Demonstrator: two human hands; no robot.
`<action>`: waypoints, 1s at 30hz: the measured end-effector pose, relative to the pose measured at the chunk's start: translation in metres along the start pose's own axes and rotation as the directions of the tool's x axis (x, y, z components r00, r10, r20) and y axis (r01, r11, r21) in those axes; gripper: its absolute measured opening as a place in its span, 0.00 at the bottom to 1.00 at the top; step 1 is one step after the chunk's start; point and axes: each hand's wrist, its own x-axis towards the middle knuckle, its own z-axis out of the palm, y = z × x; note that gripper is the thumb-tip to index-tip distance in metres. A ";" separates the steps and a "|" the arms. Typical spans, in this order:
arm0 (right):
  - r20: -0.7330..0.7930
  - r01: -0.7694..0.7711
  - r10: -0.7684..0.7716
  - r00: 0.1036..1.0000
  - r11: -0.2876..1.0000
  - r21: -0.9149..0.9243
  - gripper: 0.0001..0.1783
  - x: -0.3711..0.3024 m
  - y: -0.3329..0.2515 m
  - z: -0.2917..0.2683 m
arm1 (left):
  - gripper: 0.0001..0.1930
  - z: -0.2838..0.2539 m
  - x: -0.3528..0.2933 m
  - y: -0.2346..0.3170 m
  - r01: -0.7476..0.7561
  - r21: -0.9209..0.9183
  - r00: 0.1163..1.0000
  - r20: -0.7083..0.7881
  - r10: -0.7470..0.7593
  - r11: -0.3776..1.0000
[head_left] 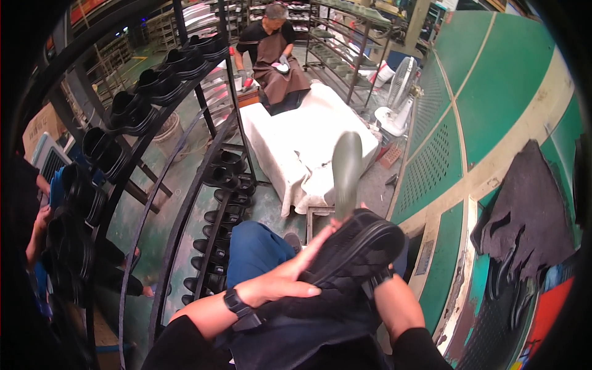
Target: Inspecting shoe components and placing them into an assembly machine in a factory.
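Over my lap, a black shoe is tilted with its ridged sole facing up. My left hand grips its left side, the thumb lying across the near part and the fingers stretched along the edge. On the shoe's right, my right hand goes in behind it; only the wrist and a little of the hand show, and its fingers are hidden. Beyond my left fingertips rises a long, smooth grey-green piece, rounded at the top, shaped like an insole or shoe last. Whether it touches the shoe or a hand cannot be made out.
Black shoes line a metal rack on my left. Ahead stands a white-covered table, with a co-worker seated behind it. A green machine and a hanging dark cloth flank my right. A white fan stands beyond.
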 end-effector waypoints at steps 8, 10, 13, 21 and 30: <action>0.192 -0.341 0.447 0.874 0.844 -0.413 0.35 0.066 0.088 0.064 | 0.49 -0.036 -0.106 0.073 0.272 0.959 0.892 -0.282 0.353 0.079; 0.230 -0.189 0.369 0.901 0.809 -0.557 0.32 0.071 0.127 0.116 | 0.28 -0.022 -0.124 0.072 0.393 0.888 0.813 -0.456 0.361 0.237; 0.359 -0.063 0.354 0.864 0.783 -0.619 0.30 0.089 0.168 0.147 | 0.15 -0.016 -0.142 0.052 0.452 0.686 0.620 -0.701 0.351 0.570; -0.009 -0.097 0.275 0.961 0.310 -0.946 0.23 0.071 0.051 0.116 | 0.18 -0.152 -0.220 0.033 0.870 0.480 0.383 -0.805 0.453 0.116; -0.216 -0.158 -0.269 0.938 0.221 -0.962 0.22 -0.152 -0.104 0.095 | 0.28 -0.125 -0.243 0.044 0.944 0.329 0.308 -0.890 0.337 0.004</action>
